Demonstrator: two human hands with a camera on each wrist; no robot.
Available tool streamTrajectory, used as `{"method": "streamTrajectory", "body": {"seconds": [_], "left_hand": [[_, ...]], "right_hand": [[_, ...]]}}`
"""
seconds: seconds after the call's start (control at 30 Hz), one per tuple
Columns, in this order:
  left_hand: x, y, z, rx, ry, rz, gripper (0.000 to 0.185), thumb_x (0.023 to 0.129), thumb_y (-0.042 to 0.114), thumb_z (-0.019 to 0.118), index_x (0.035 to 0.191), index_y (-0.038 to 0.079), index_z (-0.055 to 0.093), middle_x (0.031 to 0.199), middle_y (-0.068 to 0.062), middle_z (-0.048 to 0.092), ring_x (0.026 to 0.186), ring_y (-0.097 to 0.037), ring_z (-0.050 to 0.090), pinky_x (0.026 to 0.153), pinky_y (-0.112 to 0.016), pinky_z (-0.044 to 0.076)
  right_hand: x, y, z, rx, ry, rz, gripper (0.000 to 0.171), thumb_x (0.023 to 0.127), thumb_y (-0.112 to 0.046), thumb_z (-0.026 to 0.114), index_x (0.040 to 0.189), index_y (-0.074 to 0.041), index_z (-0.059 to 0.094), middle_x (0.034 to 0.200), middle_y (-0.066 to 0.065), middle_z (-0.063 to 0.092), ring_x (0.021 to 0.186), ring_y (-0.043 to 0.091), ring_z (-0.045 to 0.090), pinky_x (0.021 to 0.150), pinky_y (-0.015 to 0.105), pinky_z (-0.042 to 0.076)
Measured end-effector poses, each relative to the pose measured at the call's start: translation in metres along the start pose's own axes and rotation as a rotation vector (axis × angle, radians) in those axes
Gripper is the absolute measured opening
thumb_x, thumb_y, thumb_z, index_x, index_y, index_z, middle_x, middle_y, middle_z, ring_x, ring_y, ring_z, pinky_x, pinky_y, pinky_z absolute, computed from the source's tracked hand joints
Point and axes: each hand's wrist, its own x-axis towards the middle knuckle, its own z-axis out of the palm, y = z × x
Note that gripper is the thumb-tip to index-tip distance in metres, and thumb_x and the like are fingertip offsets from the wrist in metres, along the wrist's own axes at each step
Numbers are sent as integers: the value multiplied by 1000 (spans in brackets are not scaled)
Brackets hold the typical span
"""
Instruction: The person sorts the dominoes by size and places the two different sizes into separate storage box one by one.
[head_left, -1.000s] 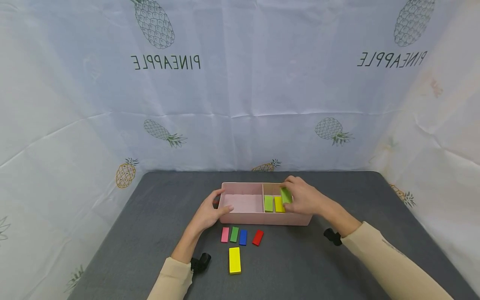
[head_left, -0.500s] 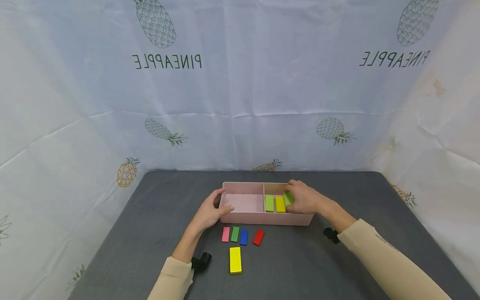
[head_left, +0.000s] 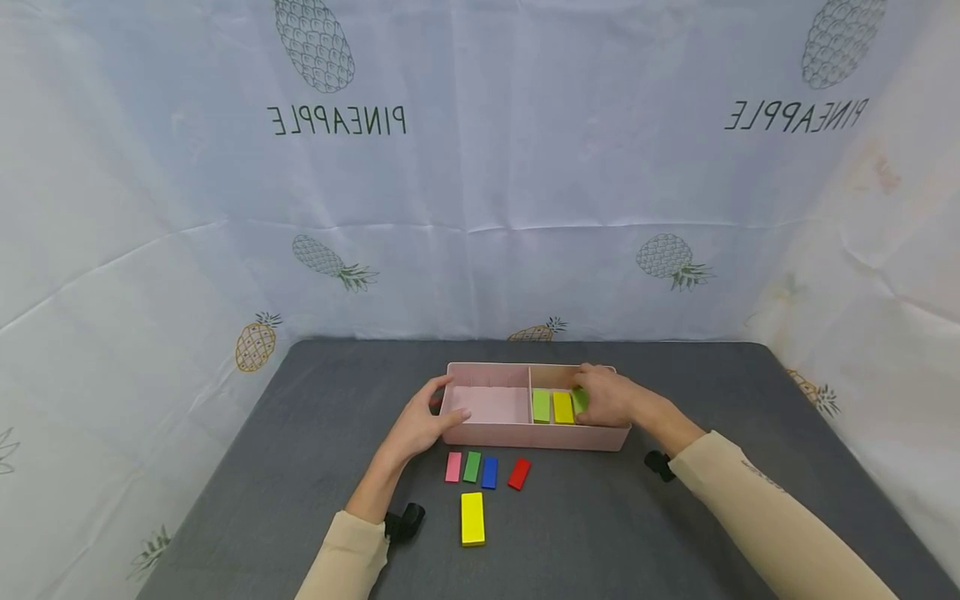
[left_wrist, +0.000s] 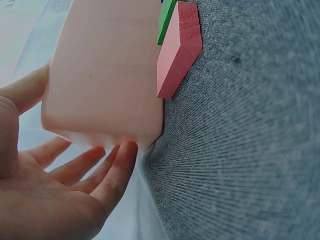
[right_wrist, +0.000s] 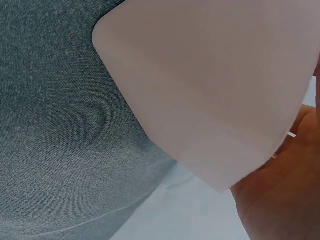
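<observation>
**Green block going into the box**

While our left hand (head_left: 417, 427) cups the box (head_left: 525, 437) at its left end, fingers relaxed, our right hand (head_left: 609, 398) pinches a green block (head_left: 579, 399) in the right compartment, beside the yellow block (head_left: 562, 407). Best lowered flat, parallel to its neighbours.

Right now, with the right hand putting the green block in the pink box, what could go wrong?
1. The light green block goes in beside the yellow block; it might knock that block out of line.
2. The right hand could push the pink box; the left hand only rests at its end, so the box may slide.
</observation>
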Motion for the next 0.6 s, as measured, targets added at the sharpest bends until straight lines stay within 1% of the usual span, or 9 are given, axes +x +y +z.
{"method": "streamTrajectory", "body": {"seconds": [0.2, 0.3, 0.4, 0.6], "left_hand": [[0, 0, 0, 0, 1, -7, 75, 90, 32, 77, 154, 13, 43, 155, -15, 43, 135, -42, 46, 102, -62, 45], [0, 0, 1, 2, 1, -10, 75, 90, 32, 77, 154, 13, 44, 155, -15, 43, 135, -41, 46, 101, -62, 45], [0, 0, 1, 0, 1, -6, 75, 90, 32, 77, 154, 13, 44, 155, -16, 44, 133, -41, 47, 100, -62, 46], [0, -1, 0, 4, 6, 0, 75, 89, 32, 77, 153, 12, 44, 154, -16, 45, 132, -41, 48, 99, -61, 47]], "right_hand": [[4, 0, 4, 0, -19, -5, 45, 83, -23, 81, 121, -4, 69, 114, 8, 60, 99, 22, 55, 89, 45, 50], [5, -2, 6, 1, -19, -3, 45, 83, -24, 81, 122, -4, 69, 113, 7, 60, 100, 21, 55, 90, 43, 50], [5, -3, 8, -9, -17, -4, 44, 84, -25, 81, 121, -5, 69, 110, 5, 59, 99, 20, 55, 90, 42, 50], [6, -4, 9, -15, -19, 4, 45, 83, -25, 82, 121, -5, 69, 110, 6, 59, 99, 21, 55, 90, 43, 50]]}}
